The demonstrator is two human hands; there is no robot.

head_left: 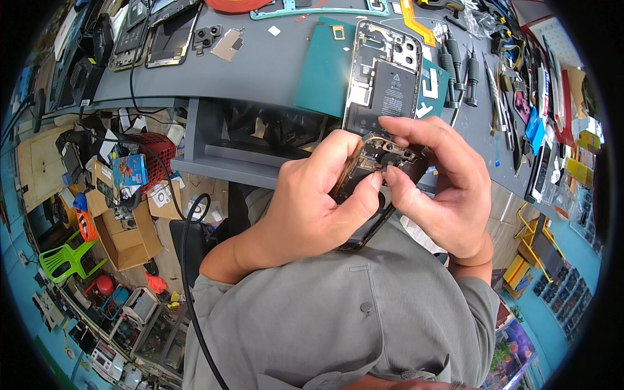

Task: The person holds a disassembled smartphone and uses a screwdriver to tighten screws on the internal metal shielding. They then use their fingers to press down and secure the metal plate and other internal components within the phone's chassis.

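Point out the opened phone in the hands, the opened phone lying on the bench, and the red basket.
opened phone in the hands (383,159), head view, on its exposed top end.
opened phone on the bench (383,78), head view, on its black battery.
red basket (158,151), head view, on its mesh wall.

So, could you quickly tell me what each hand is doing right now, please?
Left hand: closed around the opened phone.
Right hand: fingertips pinching at the phone's camera area.
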